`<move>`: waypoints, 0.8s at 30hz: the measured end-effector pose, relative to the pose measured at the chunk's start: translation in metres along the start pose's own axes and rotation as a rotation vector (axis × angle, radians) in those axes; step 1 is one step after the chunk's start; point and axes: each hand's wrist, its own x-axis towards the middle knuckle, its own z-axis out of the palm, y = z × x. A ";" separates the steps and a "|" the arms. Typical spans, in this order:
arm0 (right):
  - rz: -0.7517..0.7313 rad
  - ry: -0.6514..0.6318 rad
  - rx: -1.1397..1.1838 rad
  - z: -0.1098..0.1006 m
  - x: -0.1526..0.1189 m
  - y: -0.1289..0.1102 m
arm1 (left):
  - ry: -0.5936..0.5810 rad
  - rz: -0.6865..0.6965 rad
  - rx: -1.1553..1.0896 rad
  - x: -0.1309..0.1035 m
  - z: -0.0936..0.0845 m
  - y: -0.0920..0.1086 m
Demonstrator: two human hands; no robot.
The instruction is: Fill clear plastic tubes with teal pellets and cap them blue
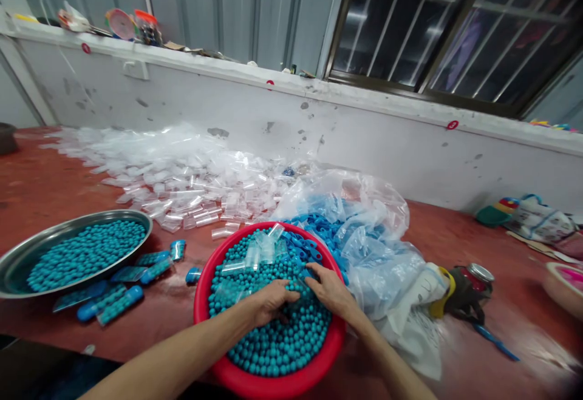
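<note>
A red basin (pixel 337 327) is filled with turquoise beads (pixel 273 348). Clear plastic tubes (pixel 252 254) lie on the beads at its far side, with blue plastic caps (pixel 305 248) to their right. Over the middle of the basin my left hand (pixel 273 303) is closed, its fingers curled around what looks like a clear plastic tube among the beads. My right hand (pixel 331 291) bends in from the right side, thumb and fingers drawn together close to the left fingertips. Whatever small thing it pinches is too unclear to name.
Left of the basin are a metal bowl (pixel 146 230) of beads and several bead-filled tubes (pixel 112 306). A heap of clear tubes (pixel 182 175) lies along the wall. A plastic bag (pixel 378 266) with blue caps stands right, near a dark strapped object (pixel 469 291) and a blue pen-like stick (pixel 496 343).
</note>
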 end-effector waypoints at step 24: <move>-0.067 -0.120 0.712 -0.021 0.002 -0.023 | 0.107 0.125 0.008 -0.044 -0.013 -0.008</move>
